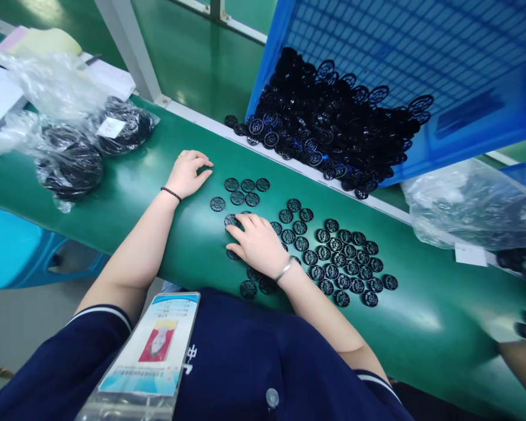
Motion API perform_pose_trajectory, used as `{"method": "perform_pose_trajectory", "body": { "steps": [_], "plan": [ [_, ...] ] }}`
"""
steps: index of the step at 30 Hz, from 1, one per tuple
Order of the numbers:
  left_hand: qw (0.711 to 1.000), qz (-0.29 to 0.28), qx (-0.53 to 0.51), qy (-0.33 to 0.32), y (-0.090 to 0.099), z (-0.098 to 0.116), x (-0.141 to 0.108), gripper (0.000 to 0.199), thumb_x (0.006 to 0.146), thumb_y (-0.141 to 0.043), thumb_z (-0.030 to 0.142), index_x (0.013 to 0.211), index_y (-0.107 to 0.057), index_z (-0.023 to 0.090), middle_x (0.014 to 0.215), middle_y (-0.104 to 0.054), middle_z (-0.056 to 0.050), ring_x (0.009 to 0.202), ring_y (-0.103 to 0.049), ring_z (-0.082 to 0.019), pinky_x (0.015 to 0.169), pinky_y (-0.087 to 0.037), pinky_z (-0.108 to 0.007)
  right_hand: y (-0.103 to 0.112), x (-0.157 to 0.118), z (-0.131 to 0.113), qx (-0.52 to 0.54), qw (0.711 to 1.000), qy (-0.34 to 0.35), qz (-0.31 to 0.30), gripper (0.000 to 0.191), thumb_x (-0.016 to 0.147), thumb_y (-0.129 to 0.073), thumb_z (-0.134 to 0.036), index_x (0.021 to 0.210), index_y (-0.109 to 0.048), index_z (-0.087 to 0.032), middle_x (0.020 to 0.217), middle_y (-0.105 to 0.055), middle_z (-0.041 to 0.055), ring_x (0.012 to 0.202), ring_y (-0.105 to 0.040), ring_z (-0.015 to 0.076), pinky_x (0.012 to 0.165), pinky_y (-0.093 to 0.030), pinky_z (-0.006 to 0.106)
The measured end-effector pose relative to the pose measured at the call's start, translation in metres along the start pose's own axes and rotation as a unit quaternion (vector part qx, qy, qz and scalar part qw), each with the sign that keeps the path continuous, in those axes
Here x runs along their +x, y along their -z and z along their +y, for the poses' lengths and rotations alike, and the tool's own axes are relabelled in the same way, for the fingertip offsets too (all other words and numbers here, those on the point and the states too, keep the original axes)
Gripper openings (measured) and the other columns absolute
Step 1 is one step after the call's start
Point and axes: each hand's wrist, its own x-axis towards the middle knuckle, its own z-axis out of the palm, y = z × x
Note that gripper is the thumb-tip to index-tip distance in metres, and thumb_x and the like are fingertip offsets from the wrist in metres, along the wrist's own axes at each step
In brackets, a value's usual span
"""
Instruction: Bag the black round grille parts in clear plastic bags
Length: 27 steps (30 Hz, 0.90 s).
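Black discs (352, 267): they are round and rather flat, all of about the same size, like small wheels; each has a raised rim, and inside it a pattern of spokes with gaps, through which some green is visible.
Surface of the discs: dark and slightly shiny, with small pale reflections along the edges.
Place of the discs: they lie flat on the green tabletop (193, 234); a small group is between the two hands, some are close to the person's body, and the biggest group is to the right of the right hand, packed closely.
Right hand (258, 242): palm down over several discs, the fingers a little bent and apart, the fingertips at a disc; one cannot tell if it grips any.
Left hand (190, 172): loosely curved at the tabletop, the thumb away from the fingers, with nothing seen in its hold; the small group is just beside it.
Blue crate (469, 137): it is tilted beyond the tabletop's far edge, and a heap of similar black pieces (324, 117) fills its lower part.
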Motion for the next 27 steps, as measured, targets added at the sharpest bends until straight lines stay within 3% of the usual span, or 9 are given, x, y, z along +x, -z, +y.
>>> {"method": "perform_pose_trajectory", "body": {
  "steps": [3,6,10,14,18,21,24,27],
  "plan": [
    [1.000,0.004,0.000,0.003,-0.001,0.000,0.001,0.022,0.085,-0.056,0.030,0.097,-0.069,0.018,0.111,-0.062,-0.009,0.112,-0.053,-0.028,0.103,-0.037,-0.050,0.009,-0.003,-0.002,0.008,1.000,-0.008,-0.024,0.036,0.093,-0.055,-0.047,0.112,-0.066,-0.019,0.120,-0.061,0.0141,0.107,-0.053,0.0272,0.089,-0.044,0.040],
    [1.000,0.007,0.002,-0.002,-0.001,0.001,0.001,0.023,0.085,-0.055,0.030,0.098,-0.069,0.017,0.110,-0.062,-0.009,0.112,-0.053,-0.028,0.104,-0.036,-0.049,0.011,0.007,-0.004,0.011,1.000,-0.020,-0.007,0.046,0.092,-0.057,-0.049,0.129,-0.058,-0.023,0.137,-0.052,0.0159,0.122,-0.046,0.0302,0.094,-0.041,0.042],
    [1.000,0.004,0.005,-0.005,0.000,0.001,0.001,0.023,0.086,-0.054,0.030,0.097,-0.069,0.018,0.110,-0.062,-0.009,0.111,-0.053,-0.027,0.104,-0.035,-0.050,0.001,0.028,-0.003,-0.002,0.998,-0.054,0.017,0.061,0.089,-0.059,-0.054,0.142,-0.045,-0.029,0.152,-0.033,0.0186,0.135,-0.034,0.0358,0.102,-0.031,0.052],
    [1.000,0.008,0.001,-0.006,-0.001,-0.001,0.000,0.023,0.086,-0.054,0.031,0.097,-0.069,0.018,0.110,-0.063,-0.009,0.110,-0.054,-0.027,0.104,-0.035,-0.050,0.000,0.028,-0.006,-0.001,0.999,-0.051,0.000,0.055,0.091,-0.053,-0.055,0.137,-0.051,-0.025,0.144,-0.045,0.0189,0.126,-0.042,0.0333,0.099,-0.031,0.052],
    [1.000,0.009,0.001,-0.004,-0.001,0.000,0.001,0.022,0.086,-0.054,0.031,0.096,-0.069,0.018,0.110,-0.062,-0.009,0.110,-0.054,-0.027,0.104,-0.035,-0.050,0.013,0.018,-0.006,0.022,0.999,-0.027,-0.030,0.048,0.094,-0.046,-0.058,0.117,-0.065,-0.021,0.125,-0.060,0.0146,0.111,-0.051,0.0288,0.093,-0.035,0.047],
    [1.000,0.008,0.006,0.000,0.000,0.002,0.001,0.023,0.087,-0.053,0.031,0.096,-0.069,0.018,0.110,-0.062,-0.009,0.109,-0.053,-0.027,0.104,-0.035,-0.050,0.018,0.020,0.009,0.023,0.998,-0.058,-0.006,0.044,0.094,-0.049,-0.055,0.115,-0.066,-0.020,0.128,-0.058,0.0150,0.116,-0.050,0.0297,0.093,-0.037,0.046],
    [1.000,0.006,0.008,-0.001,0.001,0.004,0.000,0.023,0.087,-0.053,0.031,0.097,-0.069,0.018,0.110,-0.062,-0.009,0.109,-0.053,-0.027,0.104,-0.035,-0.049,0.016,0.025,0.034,0.008,0.993,-0.111,0.029,0.039,0.092,-0.055,-0.050,0.118,-0.065,-0.021,0.143,-0.046,0.0166,0.133,-0.038,0.0340,0.100,-0.035,0.051],
    [1.000,0.006,0.008,0.001,0.001,0.005,0.000,0.023,0.087,-0.053,0.031,0.097,-0.069,0.018,0.110,-0.062,-0.009,0.108,-0.053,-0.027,0.103,-0.036,-0.049,0.012,0.022,0.052,0.017,0.992,-0.127,0.008,0.039,0.092,-0.057,-0.046,0.123,-0.062,-0.022,0.147,-0.043,0.0160,0.137,-0.034,0.0347,0.104,-0.033,0.057]
  ]
}}
